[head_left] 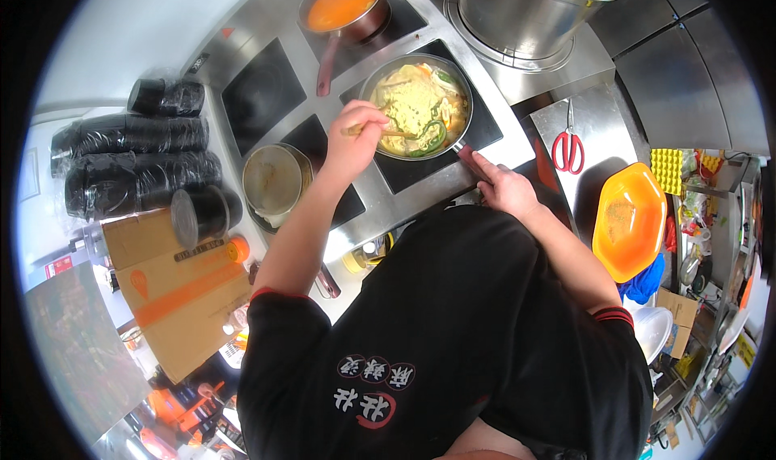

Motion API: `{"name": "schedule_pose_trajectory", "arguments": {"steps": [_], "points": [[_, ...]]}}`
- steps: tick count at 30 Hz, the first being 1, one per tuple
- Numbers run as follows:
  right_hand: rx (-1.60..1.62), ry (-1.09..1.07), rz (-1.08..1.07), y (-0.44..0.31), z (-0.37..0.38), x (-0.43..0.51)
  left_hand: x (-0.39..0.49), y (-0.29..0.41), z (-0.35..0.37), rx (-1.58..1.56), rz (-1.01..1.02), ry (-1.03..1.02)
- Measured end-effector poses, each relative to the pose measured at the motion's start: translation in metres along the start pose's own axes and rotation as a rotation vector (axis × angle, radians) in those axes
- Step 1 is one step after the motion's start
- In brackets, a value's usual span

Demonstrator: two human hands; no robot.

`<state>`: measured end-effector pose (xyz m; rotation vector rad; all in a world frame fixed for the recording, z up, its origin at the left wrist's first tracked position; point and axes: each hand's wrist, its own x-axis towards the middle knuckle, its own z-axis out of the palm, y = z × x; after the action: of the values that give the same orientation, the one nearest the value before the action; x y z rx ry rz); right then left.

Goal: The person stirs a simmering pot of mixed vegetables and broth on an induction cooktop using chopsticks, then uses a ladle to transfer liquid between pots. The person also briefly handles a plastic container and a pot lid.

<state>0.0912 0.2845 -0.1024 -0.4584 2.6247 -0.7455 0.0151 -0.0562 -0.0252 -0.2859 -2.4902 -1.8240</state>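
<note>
Before me a round metal pan point(468, 109) stands on a black cooking plate point(400, 178) of the steel stove. It holds broth with a clump of pale yellow noodles point(412, 99), green leafy vegetables point(431, 141) and other pieces of food. My left hand point(359, 134) is over the pan's left rim, closed around wooden chopsticks point(397, 134) whose ends reach into the noodles. My right hand point(506, 184) grips the dark red pan handle point(471, 158) at the lower right, with a finger stretched along it.
Behind stands a saucepan point(373, 26) of orange liquid. A lidded pot point(273, 178) is at the left, near stacked black containers point(139, 181) in plastic wrap. A tall steel stockpot point(521, 23) stands back right. Red-handled scissors point(568, 151) and an orange basin point(633, 229) lie on the right.
</note>
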Motion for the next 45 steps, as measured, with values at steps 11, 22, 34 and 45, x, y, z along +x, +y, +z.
{"name": "schedule_pose_trajectory", "arguments": {"steps": [11,22,34,45], "points": [[0.022,0.009,-0.012,-0.001,-0.001,-0.001,0.021,-0.015,-0.018,-0.195,-0.142,0.032],[0.049,0.036,-0.052,0.001,-0.002,0.000,0.010,0.036,-0.041,-0.038,-0.166,0.182],[0.064,0.026,-0.043,-0.002,-0.005,0.000,-0.028,0.030,0.012,0.170,0.150,-0.086],[0.048,0.008,-0.036,-0.001,-0.005,-0.001,0.061,-0.004,0.028,0.201,0.243,0.069]]}}
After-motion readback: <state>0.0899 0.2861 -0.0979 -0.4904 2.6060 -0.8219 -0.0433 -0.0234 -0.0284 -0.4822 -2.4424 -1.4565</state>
